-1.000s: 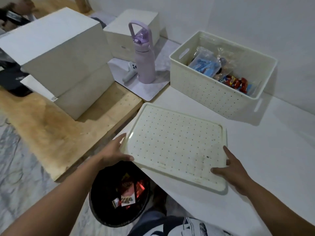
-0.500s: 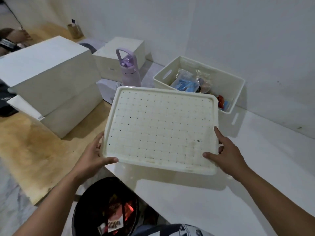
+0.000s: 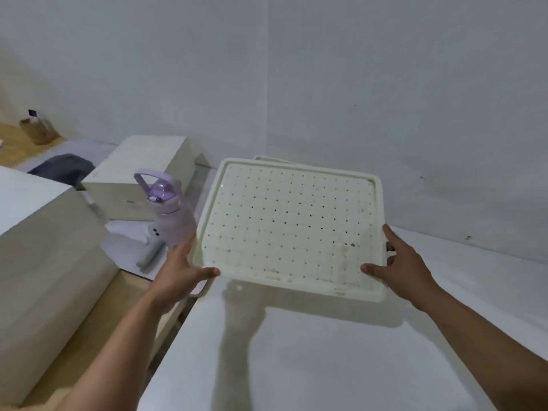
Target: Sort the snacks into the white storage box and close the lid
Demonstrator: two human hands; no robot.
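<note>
The lid (image 3: 292, 229) is held up over the white table (image 3: 326, 351), tilted toward the camera, hiding nearly all of the box (image 3: 268, 159), whose rim peeks out at its 12 o'clock. The left hand (image 3: 181, 272) grips the lid's corner at 7 o'clock, thumb on top; the right hand (image 3: 404, 266) grips the 4 o'clock corner likewise. A purple bottle (image 3: 167, 213) stands at 9 o'clock, cartons (image 3: 139, 176) beyond it.
</note>
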